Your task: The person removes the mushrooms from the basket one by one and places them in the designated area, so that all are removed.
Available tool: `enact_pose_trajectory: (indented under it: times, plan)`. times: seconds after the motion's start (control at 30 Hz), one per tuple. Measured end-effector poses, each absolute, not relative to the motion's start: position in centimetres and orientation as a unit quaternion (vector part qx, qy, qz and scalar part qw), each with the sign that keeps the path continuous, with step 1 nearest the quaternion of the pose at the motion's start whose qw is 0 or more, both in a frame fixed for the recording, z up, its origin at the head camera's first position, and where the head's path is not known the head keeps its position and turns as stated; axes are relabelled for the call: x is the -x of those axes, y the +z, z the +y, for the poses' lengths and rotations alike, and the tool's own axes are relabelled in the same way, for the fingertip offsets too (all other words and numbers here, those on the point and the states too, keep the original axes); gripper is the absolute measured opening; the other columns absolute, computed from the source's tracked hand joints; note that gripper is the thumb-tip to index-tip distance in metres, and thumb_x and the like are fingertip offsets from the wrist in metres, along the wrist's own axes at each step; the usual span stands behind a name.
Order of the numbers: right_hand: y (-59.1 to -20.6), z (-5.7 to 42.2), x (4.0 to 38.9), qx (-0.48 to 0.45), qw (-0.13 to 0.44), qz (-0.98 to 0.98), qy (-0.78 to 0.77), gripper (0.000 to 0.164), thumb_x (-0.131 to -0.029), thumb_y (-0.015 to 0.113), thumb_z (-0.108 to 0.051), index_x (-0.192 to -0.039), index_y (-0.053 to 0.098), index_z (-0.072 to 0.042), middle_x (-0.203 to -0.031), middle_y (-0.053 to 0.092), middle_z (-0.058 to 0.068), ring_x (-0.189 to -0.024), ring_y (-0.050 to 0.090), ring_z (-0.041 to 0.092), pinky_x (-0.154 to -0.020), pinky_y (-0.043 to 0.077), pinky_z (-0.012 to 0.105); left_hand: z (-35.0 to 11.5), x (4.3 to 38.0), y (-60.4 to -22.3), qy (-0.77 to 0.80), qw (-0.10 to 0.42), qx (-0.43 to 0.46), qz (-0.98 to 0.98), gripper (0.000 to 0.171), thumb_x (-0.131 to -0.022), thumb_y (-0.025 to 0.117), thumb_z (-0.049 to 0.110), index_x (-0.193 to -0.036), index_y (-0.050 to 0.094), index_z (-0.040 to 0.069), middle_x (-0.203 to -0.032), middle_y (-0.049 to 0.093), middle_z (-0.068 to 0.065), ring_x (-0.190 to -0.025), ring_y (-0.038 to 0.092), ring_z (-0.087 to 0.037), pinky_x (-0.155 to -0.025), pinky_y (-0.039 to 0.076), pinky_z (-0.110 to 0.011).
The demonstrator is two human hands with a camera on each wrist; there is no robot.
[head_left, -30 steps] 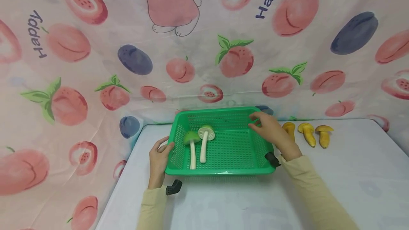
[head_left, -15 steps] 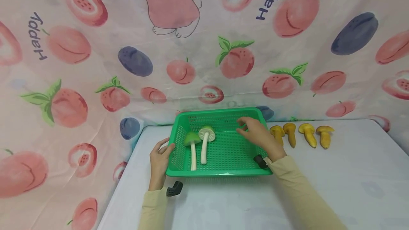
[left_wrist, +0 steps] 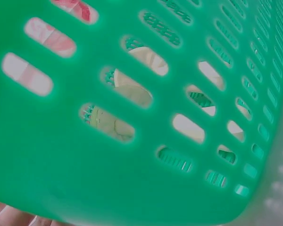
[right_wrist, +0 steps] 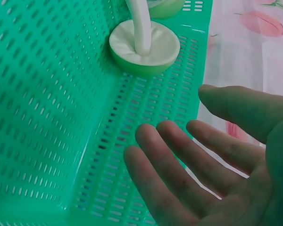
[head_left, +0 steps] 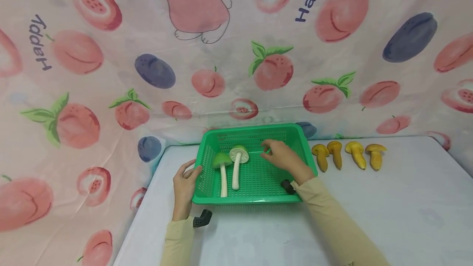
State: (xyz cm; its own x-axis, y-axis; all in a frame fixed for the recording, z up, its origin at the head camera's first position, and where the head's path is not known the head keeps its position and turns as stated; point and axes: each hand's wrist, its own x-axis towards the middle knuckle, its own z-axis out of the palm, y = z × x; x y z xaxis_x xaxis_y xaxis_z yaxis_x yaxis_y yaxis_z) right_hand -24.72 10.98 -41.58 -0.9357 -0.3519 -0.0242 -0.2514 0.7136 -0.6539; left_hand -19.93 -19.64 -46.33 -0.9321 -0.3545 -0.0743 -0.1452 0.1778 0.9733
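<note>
The left hand (head_left: 183, 188) holds the left side of a green plastic basket (head_left: 255, 199), thumb at the rim. In the left wrist view the basket's slotted wall (left_wrist: 85, 174) fills most of the picture, and only bits of fingers show at the bottom left. Over the right part of the basket is the right hand (head_left: 282, 157), with nothing in it. Its fingers (right_wrist: 179, 165) are spread and loosely bent in the right wrist view. Two toy mushrooms with green caps and white stems, a left one (head_left: 223, 175) and a right one (head_left: 236, 171), lie in the basket's left half.
Several yellow-brown mushrooms (head_left: 356, 156) lie in a row on the white table (head_left: 399, 208), right of the basket. A fruit-print cloth (head_left: 236, 56) hangs behind the table and along its left side.
The right hand has moved left, from the basket's right rim to over its inside, uncovering the leftmost yellow-brown mushroom. The left hand and the basket have stayed almost still.
</note>
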Motion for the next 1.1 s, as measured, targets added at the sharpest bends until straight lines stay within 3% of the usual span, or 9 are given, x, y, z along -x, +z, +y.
enact_pose_trajectory:
  times: [0.13,0.37,0.8,1.1]
  plan:
    - [-41.6,10.2,24.7,0.172,0.081,0.917,-0.352,0.042,-0.099,0.061,-0.015,-0.136,0.054,0.003,-0.117,0.066,0.019,-0.099,0.065,0.03,-0.08,0.054,0.04,-19.6,19.9,-46.3,-0.619,0.087,-0.167,-0.763,0.039,-0.093,0.071,0.031,-0.13,0.064,0.021,-0.115,0.072,-0.013,-0.089,0.066,-0.012,-0.079,0.049,-0.027]
    - [-41.9,8.8,24.9,0.183,0.102,0.903,-0.376,0.045,-0.099,0.061,-0.016,-0.137,0.052,0.006,-0.115,0.066,0.02,-0.096,0.065,0.03,-0.081,0.053,0.041,-19.5,19.8,-46.4,-0.62,0.084,-0.164,-0.763,0.039,-0.094,0.07,0.031,-0.131,0.063,0.021,-0.117,0.071,-0.013,-0.093,0.065,-0.012,-0.084,0.047,-0.031]
    - [-42.4,6.3,25.4,0.186,0.152,0.883,-0.403,0.049,-0.101,0.059,-0.025,-0.138,0.051,0.006,-0.122,0.064,0.022,-0.103,0.064,0.032,-0.085,0.052,0.042,-19.6,19.8,-46.2,-0.621,0.079,-0.163,-0.763,0.039,-0.094,0.069,0.031,-0.132,0.063,0.021,-0.117,0.071,-0.012,-0.093,0.065,-0.012,-0.081,0.049,-0.028]
    - [-43.0,4.9,25.8,0.173,0.213,0.853,-0.444,0.051,-0.102,0.057,-0.024,-0.136,0.048,0.012,-0.116,0.064,0.028,-0.097,0.067,0.041,-0.081,0.056,0.046,-19.5,19.7,-46.3,-0.622,0.08,-0.16,-0.762,0.04,-0.094,0.069,0.032,-0.132,0.062,0.021,-0.118,0.071,-0.013,-0.098,0.064,-0.016,-0.087,0.047,-0.032]
